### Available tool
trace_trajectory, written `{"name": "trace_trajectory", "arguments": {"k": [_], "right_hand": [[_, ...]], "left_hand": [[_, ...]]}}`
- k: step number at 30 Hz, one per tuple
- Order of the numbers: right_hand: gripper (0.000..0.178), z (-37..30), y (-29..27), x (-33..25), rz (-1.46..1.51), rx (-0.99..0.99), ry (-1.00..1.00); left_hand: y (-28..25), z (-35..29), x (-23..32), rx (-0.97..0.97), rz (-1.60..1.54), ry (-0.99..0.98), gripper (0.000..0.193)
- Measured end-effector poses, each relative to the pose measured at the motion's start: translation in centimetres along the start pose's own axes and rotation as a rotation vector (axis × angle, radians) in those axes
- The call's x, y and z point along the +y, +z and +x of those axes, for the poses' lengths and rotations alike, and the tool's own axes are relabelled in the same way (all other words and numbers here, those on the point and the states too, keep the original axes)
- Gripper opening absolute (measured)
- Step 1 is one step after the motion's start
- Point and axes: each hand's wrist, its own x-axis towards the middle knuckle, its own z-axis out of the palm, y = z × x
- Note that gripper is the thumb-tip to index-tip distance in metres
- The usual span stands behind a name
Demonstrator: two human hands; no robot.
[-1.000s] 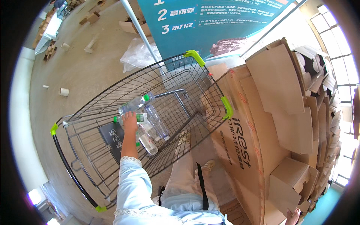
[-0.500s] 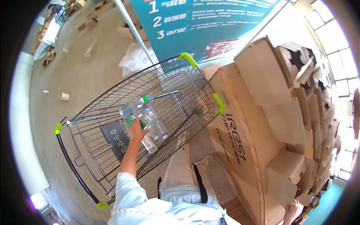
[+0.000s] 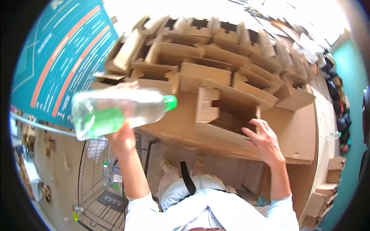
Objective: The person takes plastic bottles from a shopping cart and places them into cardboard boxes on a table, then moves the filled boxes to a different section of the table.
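Note:
A clear plastic bottle [image 3: 148,109] with a green cap and green label lies sideways in my left hand [image 3: 125,140], its cap pointing right. The fingers wrap around it, partly hidden behind it, above the cardboard-covered surface. Below and to its right, an open cardboard box [image 3: 221,133] stands at the front of the stack, its opening facing up. At that box's right end is my right hand [image 3: 266,142], its fingers apart and slightly bent over the corner. It holds nothing I can see; whether it touches the cardboard I cannot tell.
Several open cardboard boxes [image 3: 206,73] stand in rows behind the front box. At lower left a wire shopping cart [image 3: 90,165] holds more clear bottles [image 3: 106,173]. A teal printed banner [image 3: 50,61] rises at the left. More cartons [image 3: 323,194] lie at the right.
My view has swung right from the cart to the boxes. My left hand has lifted a bottle out of the cart. My right hand now shows beside the front box.

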Motion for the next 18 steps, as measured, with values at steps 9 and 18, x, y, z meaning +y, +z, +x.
{"name": "trace_trajectory", "arguments": {"k": [9,18], "right_hand": [[0.013,-2.7,1.9,0.4,0.175,0.265,0.107],[0.009,-2.3,3.0,1.5,0.259,0.268,0.048]], "left_hand": [[20.4,2.1,-8.6,-1.531,0.967,-0.246,0.053],[20.2,-5.5,-20.7,-2.119,1.137,-0.513,0.045]]}}
